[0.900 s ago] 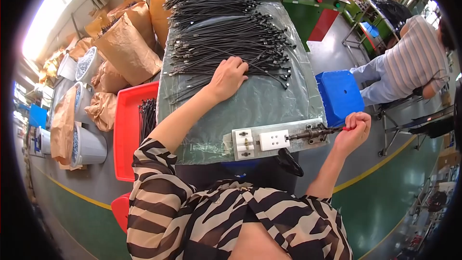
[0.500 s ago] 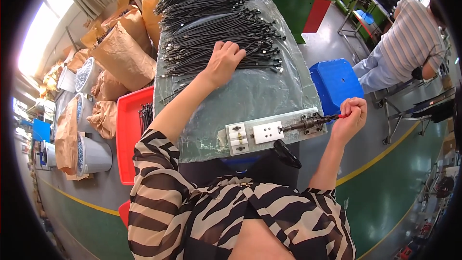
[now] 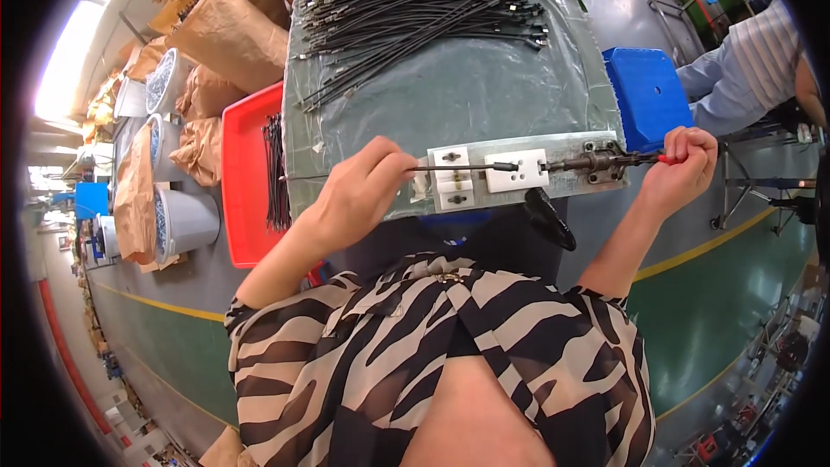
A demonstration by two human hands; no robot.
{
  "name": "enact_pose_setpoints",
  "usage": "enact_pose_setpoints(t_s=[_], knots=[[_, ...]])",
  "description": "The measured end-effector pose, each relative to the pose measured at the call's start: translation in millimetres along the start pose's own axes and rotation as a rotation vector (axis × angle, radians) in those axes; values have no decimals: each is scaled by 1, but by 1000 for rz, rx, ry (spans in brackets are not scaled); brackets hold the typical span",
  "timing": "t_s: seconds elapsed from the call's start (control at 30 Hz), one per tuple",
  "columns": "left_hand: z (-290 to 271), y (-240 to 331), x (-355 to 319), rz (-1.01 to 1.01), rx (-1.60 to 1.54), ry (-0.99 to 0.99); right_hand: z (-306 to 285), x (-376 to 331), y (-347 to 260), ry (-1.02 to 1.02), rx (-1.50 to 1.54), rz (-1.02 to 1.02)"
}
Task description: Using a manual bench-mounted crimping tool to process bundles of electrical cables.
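Nearest the body, a metal fixture plate with white blocks (image 3: pixel 484 175) is seen at the front edge of the plastic-covered grey worktable (image 3: pixel 450 95). The left hand (image 3: pixel 359 195) is closed in a pinch on a thin black cable with a metal end fitting (image 3: pixel 450 167), whose long axis runs left to right across the white blocks, toward the clamp. The right hand (image 3: pixel 683 169) is clamped on the red-tipped toggle lever (image 3: pixel 640 158) at the plate's right end. The hands are well apart. Open table surface lies beyond; farther off, a pile of black cables (image 3: pixel 424 0) is noted. A red plastic tray (image 3: pixel 246 182) adjoins the left edge.
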State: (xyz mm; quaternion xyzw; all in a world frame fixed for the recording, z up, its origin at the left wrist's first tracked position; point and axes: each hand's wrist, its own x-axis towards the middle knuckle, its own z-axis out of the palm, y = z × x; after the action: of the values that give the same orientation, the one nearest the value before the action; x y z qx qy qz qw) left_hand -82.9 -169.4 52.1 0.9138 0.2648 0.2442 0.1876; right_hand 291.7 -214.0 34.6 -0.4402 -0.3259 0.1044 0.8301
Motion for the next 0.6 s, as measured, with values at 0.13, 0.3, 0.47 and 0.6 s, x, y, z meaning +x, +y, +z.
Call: enact_pose_setpoints(t_s=[0.13, 0.3, 0.47, 0.6], knots=[[12, 2, -8, -79, -121, -7, 1, 0, -1, 7, 26, -13], [32, 3, -5, -87, -248, -37, 1, -2, -2, 11, 7, -17], [31, 2, -10, -10, -242, -30, -21, 13, 11, 5, 83, 90], [21, 5, -14, -44, -220, 62, -102, 34, 69, -1, 613, 484]])
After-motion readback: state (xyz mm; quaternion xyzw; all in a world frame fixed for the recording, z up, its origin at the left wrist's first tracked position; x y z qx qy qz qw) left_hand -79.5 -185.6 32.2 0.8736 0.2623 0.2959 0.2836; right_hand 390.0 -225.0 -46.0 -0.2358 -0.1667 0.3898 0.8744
